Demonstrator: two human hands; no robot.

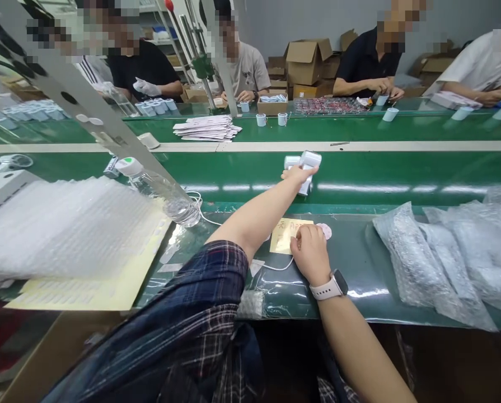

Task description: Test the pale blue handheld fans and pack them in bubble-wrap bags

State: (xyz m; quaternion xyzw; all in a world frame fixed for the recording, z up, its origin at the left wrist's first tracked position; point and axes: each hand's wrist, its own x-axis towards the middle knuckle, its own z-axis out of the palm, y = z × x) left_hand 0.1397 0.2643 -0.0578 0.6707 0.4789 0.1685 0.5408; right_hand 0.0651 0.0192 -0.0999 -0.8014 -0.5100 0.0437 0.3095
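While left hand [299, 172] closes round white cylindrical items [310, 159], half-curled right hand [312, 251], contents unclear, overlaps yellow paper note [280, 239] lettered "AP"; translucent bubble-wrap pouches [418, 257] rightward.

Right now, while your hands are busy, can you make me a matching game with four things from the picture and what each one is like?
Things:
1. Left hand
2. Watch
3. Paper note
4. Bubble-wrap packs

What they are like:
A. Yellow, with writing on it
B. Lying at the right side of the near bench
C. Reaching out, holding pale items
D. Strapped on, with a pale band

Right pairs: 1-C, 2-D, 3-A, 4-B
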